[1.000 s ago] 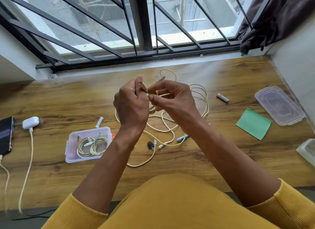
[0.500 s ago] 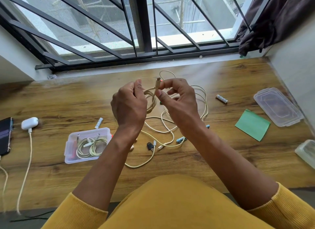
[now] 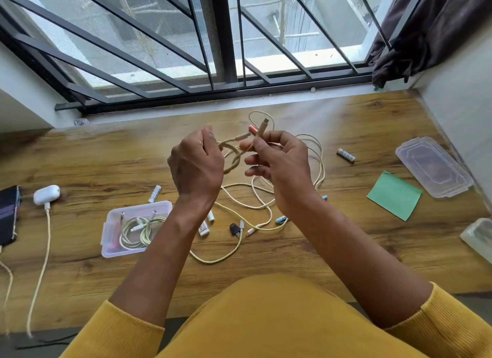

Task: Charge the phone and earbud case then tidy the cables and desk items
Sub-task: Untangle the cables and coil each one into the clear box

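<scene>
Above the wooden desk [image 3: 332, 251], left hand [image 3: 197, 165] gripping coiled cream cable [image 3: 231, 157], right hand [image 3: 282, 165] pinching its plug end

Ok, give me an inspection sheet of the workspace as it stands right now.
Surface: wooden desk, cluttered.
Job's things: phone at the left edge; white earbud case with a cable plugged in; clear box holding coiled cables.
Clutter: batteries scattered, green note, clear lid, small black item.
Grippers: left hand grips a cream cable loop; right hand pinches its connector end.
Cables: loose cream tangle under the hands.
Surroundings: barred window, dark curtain at right.
</scene>
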`<move>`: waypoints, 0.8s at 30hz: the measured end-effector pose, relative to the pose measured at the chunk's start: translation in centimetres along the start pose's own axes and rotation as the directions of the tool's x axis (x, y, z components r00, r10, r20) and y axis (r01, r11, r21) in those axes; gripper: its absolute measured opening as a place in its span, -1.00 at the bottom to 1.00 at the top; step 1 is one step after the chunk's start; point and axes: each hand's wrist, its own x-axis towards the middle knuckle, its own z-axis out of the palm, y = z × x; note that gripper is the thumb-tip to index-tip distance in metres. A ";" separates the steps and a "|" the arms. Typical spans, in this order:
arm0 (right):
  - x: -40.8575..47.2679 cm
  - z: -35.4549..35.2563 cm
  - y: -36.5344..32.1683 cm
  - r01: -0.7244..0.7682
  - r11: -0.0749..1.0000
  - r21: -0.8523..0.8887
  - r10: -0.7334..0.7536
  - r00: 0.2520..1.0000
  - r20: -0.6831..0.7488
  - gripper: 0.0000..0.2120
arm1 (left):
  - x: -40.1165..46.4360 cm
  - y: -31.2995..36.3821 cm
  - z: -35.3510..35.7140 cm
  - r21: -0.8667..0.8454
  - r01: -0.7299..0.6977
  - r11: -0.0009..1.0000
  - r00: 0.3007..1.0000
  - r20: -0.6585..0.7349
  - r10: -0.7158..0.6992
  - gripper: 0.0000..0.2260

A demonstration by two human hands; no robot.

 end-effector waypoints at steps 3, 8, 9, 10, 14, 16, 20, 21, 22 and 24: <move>0.6 -0.3 0.2 -0.139 0.987 0.084 0.143 0.989 -0.043 -0.94 | -0.6 0.3 0.0 -0.033 -0.031 0.999 0.998 -0.047 0.030 -0.58; 1.3 -1.1 0.3 -0.218 0.975 -0.032 0.217 0.976 -0.024 -0.91 | -1.0 0.4 0.1 -0.144 -0.115 0.983 0.993 -0.028 0.113 -0.58; 1.5 -1.3 0.2 -0.214 0.972 -0.094 0.215 0.977 -0.007 -0.92 | -0.9 0.3 0.1 -0.161 -0.139 0.977 0.990 -0.013 0.138 -0.59; 1.6 -1.5 0.1 -0.206 0.964 -0.166 0.212 0.977 0.017 -0.91 | -0.8 0.2 0.0 -0.178 -0.163 0.970 0.986 0.006 0.166 -0.60; 2.2 -2.4 -1.0 -0.156 0.878 -0.453 0.261 0.949 0.179 -0.86 | 0.0 -0.4 -0.1 -0.255 -0.203 0.946 0.962 0.126 0.240 -0.59; 2.4 -2.7 -1.6 -0.133 0.843 -0.521 0.302 0.919 0.255 -0.82 | 0.2 -0.6 -0.2 -0.293 -0.177 0.939 0.954 0.183 0.237 -0.58; 2.7 -2.8 -2.2 -0.083 0.845 -0.529 0.285 0.906 0.314 -0.81 | 0.5 -0.5 -0.1 -0.376 -0.085 0.923 0.942 0.271 0.197 -0.57; 2.7 -2.8 -2.2 -0.065 0.858 -0.510 0.257 0.914 0.315 -0.83 | 0.5 -0.4 0.0 -0.397 -0.053 0.916 0.941 0.287 0.179 -0.58; 2.7 -2.8 -2.2 -0.048 0.872 -0.488 0.226 0.922 0.315 -0.84 | 0.6 -0.3 0.0 -0.409 -0.029 0.912 0.940 0.300 0.164 -0.59; 2.5 -2.9 -1.9 -0.027 0.901 -0.433 0.182 0.929 0.321 -0.83 | 0.8 -0.2 0.1 -0.412 -0.006 0.911 0.933 0.326 0.154 -0.61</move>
